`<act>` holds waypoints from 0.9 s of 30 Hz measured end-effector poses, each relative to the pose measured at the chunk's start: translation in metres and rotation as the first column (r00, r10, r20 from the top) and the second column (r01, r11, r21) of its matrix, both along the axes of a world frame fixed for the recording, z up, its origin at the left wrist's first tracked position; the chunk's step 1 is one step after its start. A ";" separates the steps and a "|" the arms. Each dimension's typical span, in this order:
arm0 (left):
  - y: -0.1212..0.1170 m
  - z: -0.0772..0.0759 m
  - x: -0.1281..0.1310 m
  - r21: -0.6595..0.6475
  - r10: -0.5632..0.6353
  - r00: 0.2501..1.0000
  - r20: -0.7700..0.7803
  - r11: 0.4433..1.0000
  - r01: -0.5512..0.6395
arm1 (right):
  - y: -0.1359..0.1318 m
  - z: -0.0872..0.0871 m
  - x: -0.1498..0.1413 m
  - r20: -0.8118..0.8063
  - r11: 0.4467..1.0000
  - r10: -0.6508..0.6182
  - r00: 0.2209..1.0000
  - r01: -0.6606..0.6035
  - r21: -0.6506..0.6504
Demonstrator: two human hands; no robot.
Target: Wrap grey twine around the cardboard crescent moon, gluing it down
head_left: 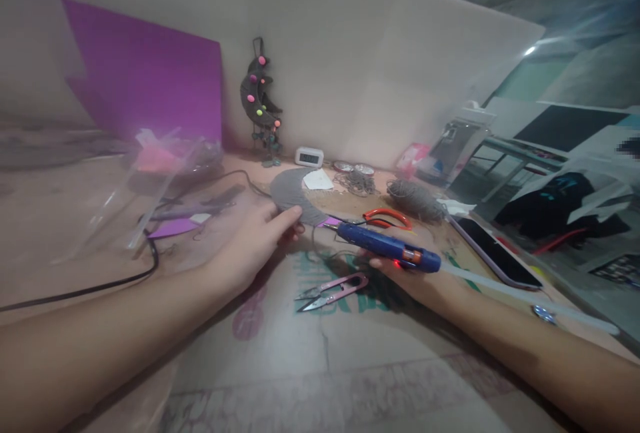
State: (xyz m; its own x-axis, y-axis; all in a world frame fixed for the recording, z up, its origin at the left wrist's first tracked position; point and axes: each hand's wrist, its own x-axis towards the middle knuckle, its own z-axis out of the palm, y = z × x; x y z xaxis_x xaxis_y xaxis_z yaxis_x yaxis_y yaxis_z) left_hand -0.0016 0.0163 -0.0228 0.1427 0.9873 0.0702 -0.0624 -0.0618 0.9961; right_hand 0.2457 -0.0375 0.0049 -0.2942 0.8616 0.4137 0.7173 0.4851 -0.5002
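My left hand pinches the lower edge of a grey yarn-wrapped crescent moon. At the crescent's lower right tip a bit of purple base shows uncovered. My right hand grips a blue hot glue gun, its nozzle touching or very close to that purple tip. A red light glows on the gun, and a long clear glue stick sticks out of its back. Below the hands lie pink thread snips, blades apart. Orange-handled scissors or pliers rest behind the gun.
Grey yarn lies at the back right, near a small white digital clock. A phone sits by the right edge. A decorated moon hanging and a purple sheet stand against the wall. A black cable crosses the left side.
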 end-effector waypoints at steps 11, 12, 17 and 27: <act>-0.001 0.000 0.003 0.022 -0.024 1.000 0.004 0.999 0.024 | 0.001 0.001 -0.001 0.034 0.999 0.006 0.999 -0.008 0.034; -0.001 0.000 0.003 0.027 -0.023 1.000 -0.001 0.999 0.024 | 0.001 0.001 0.000 0.036 0.999 0.013 0.999 -0.014 0.040; -0.002 0.002 0.003 0.054 -0.030 0.999 -0.046 0.998 0.033 | 0.000 -0.001 0.001 0.049 0.999 0.026 0.998 -0.027 0.021; -0.002 0.002 0.002 0.070 -0.035 0.997 -0.068 0.997 0.040 | 0.000 -0.001 -0.002 0.039 0.999 -0.028 0.999 0.026 0.034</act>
